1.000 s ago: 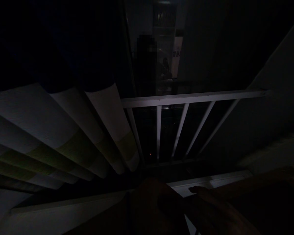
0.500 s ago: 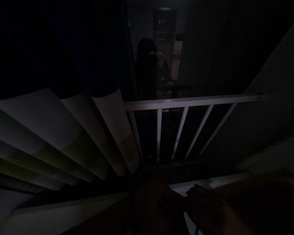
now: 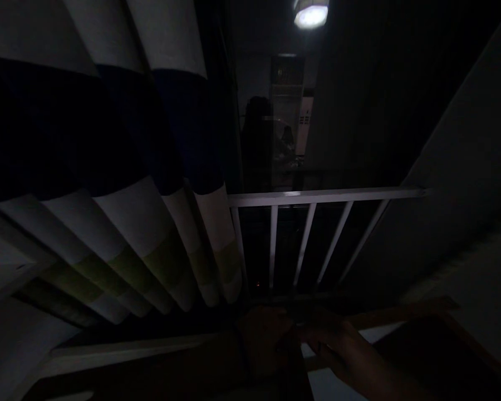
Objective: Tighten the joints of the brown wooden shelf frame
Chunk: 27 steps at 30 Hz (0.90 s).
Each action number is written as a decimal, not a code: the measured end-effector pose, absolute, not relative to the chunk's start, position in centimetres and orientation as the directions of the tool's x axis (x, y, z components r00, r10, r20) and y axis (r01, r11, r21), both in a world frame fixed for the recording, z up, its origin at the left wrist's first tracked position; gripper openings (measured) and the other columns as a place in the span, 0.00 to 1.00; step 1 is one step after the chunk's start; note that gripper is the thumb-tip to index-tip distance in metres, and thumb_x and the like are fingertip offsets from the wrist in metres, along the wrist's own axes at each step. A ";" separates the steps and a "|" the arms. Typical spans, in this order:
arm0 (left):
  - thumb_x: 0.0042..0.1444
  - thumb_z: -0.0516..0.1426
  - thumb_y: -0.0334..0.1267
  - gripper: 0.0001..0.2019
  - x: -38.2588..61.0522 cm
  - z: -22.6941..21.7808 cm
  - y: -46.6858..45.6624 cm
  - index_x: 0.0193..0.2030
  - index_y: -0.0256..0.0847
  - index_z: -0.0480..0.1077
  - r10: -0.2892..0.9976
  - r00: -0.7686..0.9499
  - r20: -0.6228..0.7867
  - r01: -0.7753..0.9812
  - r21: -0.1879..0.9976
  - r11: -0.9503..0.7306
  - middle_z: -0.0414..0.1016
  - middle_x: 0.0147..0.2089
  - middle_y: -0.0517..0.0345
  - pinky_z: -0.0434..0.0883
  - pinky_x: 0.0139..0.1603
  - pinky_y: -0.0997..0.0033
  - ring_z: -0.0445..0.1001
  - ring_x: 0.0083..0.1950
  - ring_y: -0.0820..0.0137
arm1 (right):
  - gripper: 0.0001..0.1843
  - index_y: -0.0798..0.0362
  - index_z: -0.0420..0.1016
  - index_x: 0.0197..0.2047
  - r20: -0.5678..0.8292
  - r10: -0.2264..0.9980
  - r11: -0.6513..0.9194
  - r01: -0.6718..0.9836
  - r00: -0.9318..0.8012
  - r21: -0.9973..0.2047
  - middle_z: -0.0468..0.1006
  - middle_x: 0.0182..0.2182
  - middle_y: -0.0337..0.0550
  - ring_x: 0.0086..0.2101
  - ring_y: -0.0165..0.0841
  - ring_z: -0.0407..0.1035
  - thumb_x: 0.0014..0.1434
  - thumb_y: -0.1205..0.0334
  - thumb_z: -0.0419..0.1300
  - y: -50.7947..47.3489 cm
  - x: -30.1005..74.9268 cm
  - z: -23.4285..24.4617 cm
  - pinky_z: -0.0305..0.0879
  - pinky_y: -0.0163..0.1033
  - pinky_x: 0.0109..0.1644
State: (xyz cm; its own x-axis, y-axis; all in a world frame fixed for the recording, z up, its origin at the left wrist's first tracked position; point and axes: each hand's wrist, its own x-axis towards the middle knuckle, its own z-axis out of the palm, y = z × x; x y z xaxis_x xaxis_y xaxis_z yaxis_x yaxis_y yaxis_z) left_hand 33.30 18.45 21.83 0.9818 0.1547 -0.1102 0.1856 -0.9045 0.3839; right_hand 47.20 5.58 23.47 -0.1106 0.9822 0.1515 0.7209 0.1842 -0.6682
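The picture is very dark. My left hand (image 3: pixel 263 331) shows as a dim shape at the bottom centre, its back towards me and its fingers lost in shadow. Beside it on the right, my right hand (image 3: pixel 338 342) reaches leftwards with bent fingers, the tips close to or touching the left hand. Whatever may lie between the two hands is too dark to make out. A pale surface (image 3: pixel 334 384) shows under my right hand.
A striped curtain (image 3: pixel 171 262) in blue, white and green hangs at left. A white railing (image 3: pixel 325 196) crosses the dark window (image 3: pixel 350 122), which reflects a person and a bright lamp (image 3: pixel 311 16). A brown edge (image 3: pixel 430 306) runs at lower right; a grey wall stands beyond.
The view has tilted up, so curtain and railing sit lower and the lamp's reflection has come in. My right hand now reaches in with its fingers nearer the left hand.
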 end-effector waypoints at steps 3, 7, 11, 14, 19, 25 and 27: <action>0.49 0.51 0.45 0.12 33.1 21.2 18.1 0.35 0.39 0.66 0.164 0.984 -0.069 0.176 0.271 -0.946 0.71 0.36 0.55 0.67 0.33 0.69 0.70 0.34 0.66 | 0.16 0.52 0.70 0.38 0.191 0.976 0.211 0.679 -0.105 -0.703 0.71 0.37 0.39 0.40 0.27 0.63 0.52 0.78 0.49 5.7 47.1 23.4 0.59 0.31 0.44; 0.51 0.49 0.44 0.12 33.2 21.8 17.7 0.35 0.38 0.65 0.159 0.985 -0.060 0.167 0.186 -0.968 0.71 0.35 0.54 0.68 0.31 0.68 0.71 0.33 0.65 | 0.12 0.55 0.69 0.34 0.229 0.969 0.223 0.701 -0.087 -0.677 0.71 0.33 0.39 0.36 0.25 0.64 0.53 0.78 0.48 5.7 46.8 23.3 0.59 0.30 0.40; 0.51 0.48 0.43 0.11 33.4 23.2 17.4 0.31 0.37 0.65 0.129 0.986 -0.102 0.143 0.138 -0.980 0.72 0.30 0.53 0.68 0.28 0.69 0.73 0.31 0.64 | 0.11 0.57 0.69 0.32 0.272 0.960 0.233 0.733 -0.067 -0.639 0.70 0.30 0.40 0.34 0.26 0.64 0.53 0.78 0.48 5.3 46.6 23.6 0.59 0.30 0.39; 0.52 0.46 0.47 0.15 33.3 23.6 17.3 0.31 0.37 0.65 0.132 0.987 -0.091 0.141 0.097 -0.985 0.73 0.31 0.52 0.69 0.29 0.68 0.73 0.32 0.63 | 0.12 0.57 0.69 0.34 0.279 0.958 0.241 0.730 -0.072 -0.640 0.71 0.31 0.41 0.35 0.27 0.64 0.53 0.77 0.48 5.3 46.9 23.3 0.59 0.31 0.40; 0.51 0.47 0.48 0.16 32.5 23.2 16.2 0.36 0.36 0.65 0.229 0.971 -0.065 0.227 -0.027 -0.973 0.73 0.35 0.49 0.71 0.32 0.61 0.73 0.35 0.58 | 0.10 0.55 0.71 0.34 0.267 0.957 0.256 0.749 -0.109 -0.612 0.72 0.33 0.43 0.35 0.30 0.66 0.52 0.73 0.50 6.1 47.7 21.2 0.60 0.33 0.40; 0.52 0.46 0.42 0.13 31.9 22.2 13.9 0.39 0.36 0.62 0.465 0.885 0.033 0.464 0.028 -0.886 0.71 0.39 0.47 0.70 0.35 0.60 0.72 0.38 0.59 | 0.12 0.55 0.72 0.33 0.302 0.948 0.271 0.756 -0.102 -0.596 0.73 0.31 0.44 0.33 0.32 0.67 0.57 0.65 0.48 6.4 47.7 20.9 0.62 0.35 0.38; 0.51 0.47 0.39 0.11 31.6 22.3 13.7 0.39 0.36 0.61 0.445 0.894 0.044 0.443 0.049 -0.895 0.71 0.39 0.46 0.69 0.38 0.61 0.71 0.40 0.59 | 0.12 0.55 0.73 0.34 0.293 0.951 0.261 0.752 -0.094 -0.606 0.74 0.31 0.44 0.33 0.32 0.67 0.56 0.64 0.48 6.3 47.5 21.2 0.62 0.35 0.38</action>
State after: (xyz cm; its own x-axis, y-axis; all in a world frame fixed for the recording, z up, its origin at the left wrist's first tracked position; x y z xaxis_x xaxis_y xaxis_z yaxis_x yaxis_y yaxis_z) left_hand 31.65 13.72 22.29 0.8944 0.4450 0.0442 0.4430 -0.8952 0.0488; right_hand 47.52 6.31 21.16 -0.0944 0.9515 0.2928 0.7518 0.2610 -0.6056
